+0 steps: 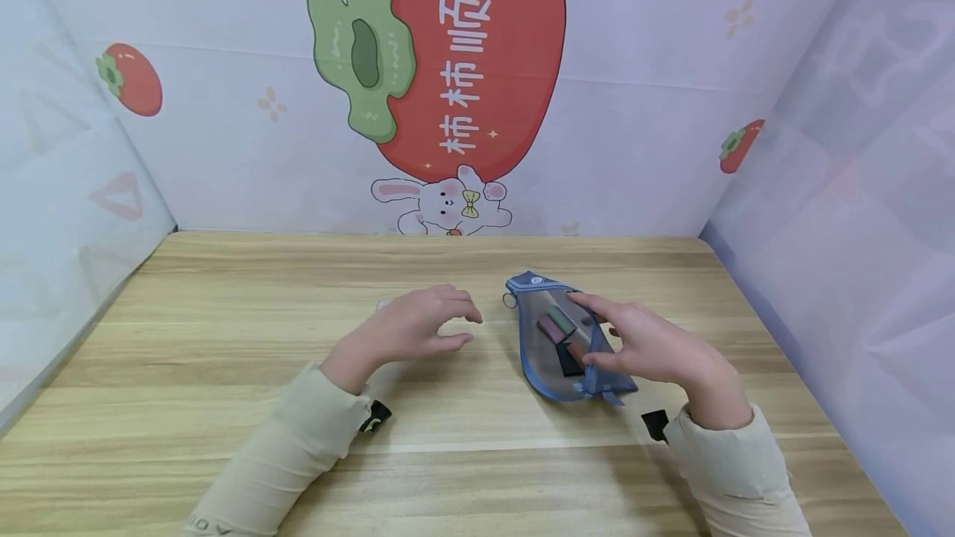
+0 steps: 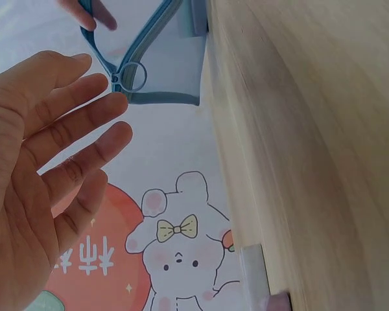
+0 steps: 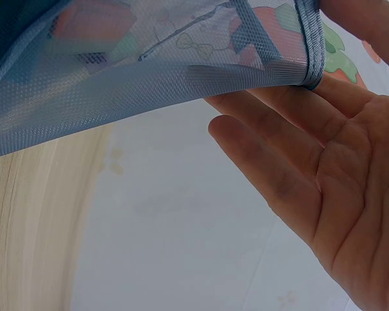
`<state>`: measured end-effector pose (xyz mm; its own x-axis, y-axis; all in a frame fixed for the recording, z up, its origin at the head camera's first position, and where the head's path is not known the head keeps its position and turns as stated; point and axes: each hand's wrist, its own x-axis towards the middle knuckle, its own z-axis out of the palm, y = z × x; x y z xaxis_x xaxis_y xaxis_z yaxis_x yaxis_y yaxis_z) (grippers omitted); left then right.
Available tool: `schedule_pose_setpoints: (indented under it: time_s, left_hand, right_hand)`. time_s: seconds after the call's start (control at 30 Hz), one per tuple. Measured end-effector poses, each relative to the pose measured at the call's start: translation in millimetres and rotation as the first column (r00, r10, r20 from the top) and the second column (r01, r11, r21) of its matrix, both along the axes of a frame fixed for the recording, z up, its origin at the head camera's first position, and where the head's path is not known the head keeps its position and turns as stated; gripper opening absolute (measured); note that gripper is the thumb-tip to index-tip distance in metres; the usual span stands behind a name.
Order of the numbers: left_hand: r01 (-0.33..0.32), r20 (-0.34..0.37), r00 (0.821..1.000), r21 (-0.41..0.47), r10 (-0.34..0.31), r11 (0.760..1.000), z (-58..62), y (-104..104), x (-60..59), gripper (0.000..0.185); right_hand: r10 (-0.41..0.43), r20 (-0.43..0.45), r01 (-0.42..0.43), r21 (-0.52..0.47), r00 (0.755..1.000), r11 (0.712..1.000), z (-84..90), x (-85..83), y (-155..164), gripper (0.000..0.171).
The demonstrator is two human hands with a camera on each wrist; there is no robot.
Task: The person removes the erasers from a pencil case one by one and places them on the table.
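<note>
A blue mesh zip pouch [image 1: 548, 375] sits right of the table's middle, its zipper partly open. Green [image 1: 561, 321], purple [image 1: 552, 329] and dark items show through the mesh. With thumb and fingers on either side of the opening's edge, my right hand [image 1: 649, 342] holds the pouch; in the right wrist view several fingers pass behind the mesh [image 3: 149, 97]. Left of the pouch, my left hand [image 1: 418, 326] hovers over the table, fingers relaxed and bent, holding nothing. A ring pull [image 2: 133, 76] hangs from the zipper.
Behind my left hand, a small pale object [image 1: 383, 303] is mostly hidden; the left wrist view shows a whitish block [image 2: 254, 275] beside a purple piece [image 2: 279, 302]. Printed cloth walls [image 1: 634, 147] enclose the wooden table [image 1: 477, 479] at the back and both sides.
</note>
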<state>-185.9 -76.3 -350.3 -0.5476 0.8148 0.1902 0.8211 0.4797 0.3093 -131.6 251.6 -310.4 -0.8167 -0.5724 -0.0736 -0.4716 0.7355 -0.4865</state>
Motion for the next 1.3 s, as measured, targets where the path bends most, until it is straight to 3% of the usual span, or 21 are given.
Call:
schedule_pose_setpoints:
  time_s: [0.4,0.87,1.3]
  left_hand:
    - [0.065,-0.038,0.997,0.008,-0.065,0.998,1.1,18,-2.2,0.023]
    - [0.117,0.011,0.993,0.057,-0.118,0.991,-5.8,40,-5.2,0.021]
    - [0.150,-0.010,0.989,-0.002,-0.150,0.989,-1.3,62,-8.0,0.024]
  right_hand:
    - [-0.006,0.015,0.006,-0.003,1.000,1.000,-0.1,0.2,0,0.075]
    - [-0.015,0.029,0.015,-0.011,0.999,1.000,0.6,-1.1,0,0.076]
    - [-0.011,0.043,0.013,-0.025,0.999,1.000,-0.6,-1.9,-2,0.075]
